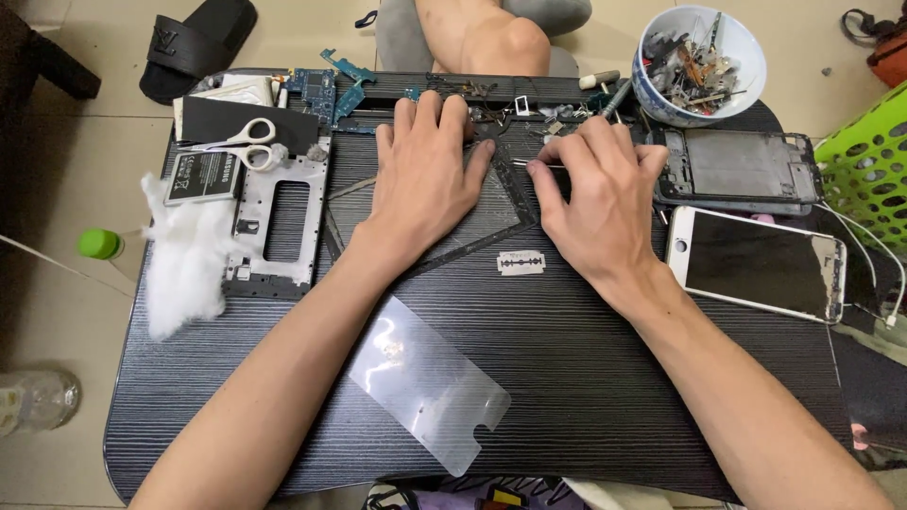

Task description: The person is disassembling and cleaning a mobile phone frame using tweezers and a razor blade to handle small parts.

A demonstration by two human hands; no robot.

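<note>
My left hand (422, 173) lies flat, palm down, fingers apart, pressing on a dark flat panel (487, 222) in the middle of the black table (586, 378). My right hand (595, 194) rests beside it, thumb and forefinger pinched on thin metal tweezers (539, 164) whose tip points left toward the left hand. A razor blade (521, 263) lies just in front of both hands. A clear screen protector (425, 378) lies nearer to me between my forearms.
White phone (756, 264) with cable and a bare phone frame (737, 170) sit at right; a bowl of small parts (699, 61) behind. At left: scissors (248, 142), battery (203, 177), metal frame (279, 222), cotton wad (184, 260). Circuit boards (331, 90) at the back. Green basket (869, 161) at the right edge.
</note>
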